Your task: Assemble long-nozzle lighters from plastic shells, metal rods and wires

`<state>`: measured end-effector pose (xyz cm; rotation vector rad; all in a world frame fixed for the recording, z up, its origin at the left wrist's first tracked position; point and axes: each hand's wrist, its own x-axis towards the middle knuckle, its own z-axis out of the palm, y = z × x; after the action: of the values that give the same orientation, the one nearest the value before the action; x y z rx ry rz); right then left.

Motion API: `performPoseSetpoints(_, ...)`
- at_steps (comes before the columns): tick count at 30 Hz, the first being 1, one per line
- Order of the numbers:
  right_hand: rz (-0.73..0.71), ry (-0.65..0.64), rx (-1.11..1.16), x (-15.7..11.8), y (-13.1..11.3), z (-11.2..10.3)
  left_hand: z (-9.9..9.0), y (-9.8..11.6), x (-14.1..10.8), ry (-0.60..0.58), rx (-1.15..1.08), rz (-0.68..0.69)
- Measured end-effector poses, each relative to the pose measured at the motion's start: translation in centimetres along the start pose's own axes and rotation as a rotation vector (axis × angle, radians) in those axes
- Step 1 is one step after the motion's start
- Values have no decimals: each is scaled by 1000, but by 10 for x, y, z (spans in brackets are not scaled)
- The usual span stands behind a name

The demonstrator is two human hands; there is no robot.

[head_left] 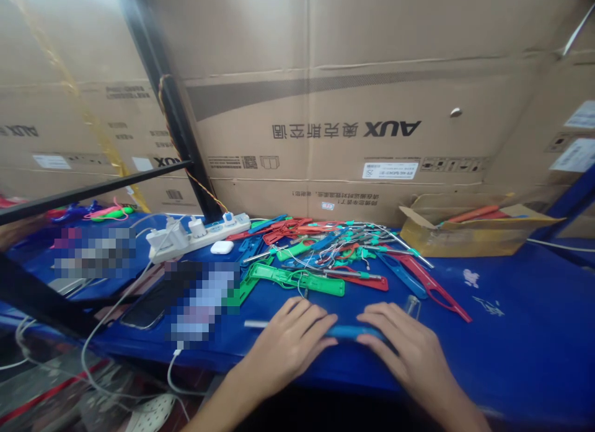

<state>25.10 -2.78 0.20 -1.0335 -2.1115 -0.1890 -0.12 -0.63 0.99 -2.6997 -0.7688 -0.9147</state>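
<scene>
Low over the front of the blue table (pixel 520 357), both hands grip one long blue plastic piece (pixel 346 331) lying crosswise. My left hand (pixel 290 336) is closed round its left part, where a silvery rod end (pixel 255 324) sticks out past the fingers. On the other end, my right hand (pixel 402 342) wraps its fingers over the piece, and a clear part (pixel 413 305) shows just behind the knuckles. Most of the piece is hidden under the fingers. Behind the hands lies a tangled pile of green plastic parts (pixel 320 282), red strips (pixel 437 286), thin metal rods and wires.
A power strip (pixel 209 237) with plugs stands at the back left, with a white earbud case (pixel 222 247) near it. Phones, a dark one (pixel 151 302) among them, lie at left with cables. An open carton (pixel 474 233) holds orange pieces at back right. A black metal post (pixel 171 103) rises behind.
</scene>
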Motion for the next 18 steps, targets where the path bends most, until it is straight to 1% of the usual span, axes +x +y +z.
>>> performPoseSetpoints(3, -21, -93, 12, 2, 1, 2, 3, -3, -3, -27, -11, -38)
performPoseSetpoints(5, -13, -94, 29, 1, 2, 4, 4, -5, -5, -28, -32, -74)
performPoseSetpoints(7, 16, -26, 23, -1, 4, 4, 5, -7, -7, -21, -42, -108)
performPoseSetpoints(10, 101, 123, -47, -7, 14, -4, 4, -10, -8, -38, -62, -146)
performPoseSetpoints(12, 163, 207, -145, -12, 27, -16, 4, -10, -7, -76, -93, -167)
performPoseSetpoints(13, 197, 237, -211, -16, 37, -24, 5, -10, -7, -96, -111, -178)
performPoseSetpoints(15, 311, 291, -374, -28, 61, -43, 6, -10, -6, -118, -132, -207)
performPoseSetpoints(16, 359, 300, -457, -37, 75, -53, 5, -10, -5, -114, -132, -227)
performPoseSetpoints(18, 494, 243, -630, -58, 106, -71, 4, -10, -5, -88, -107, -280)
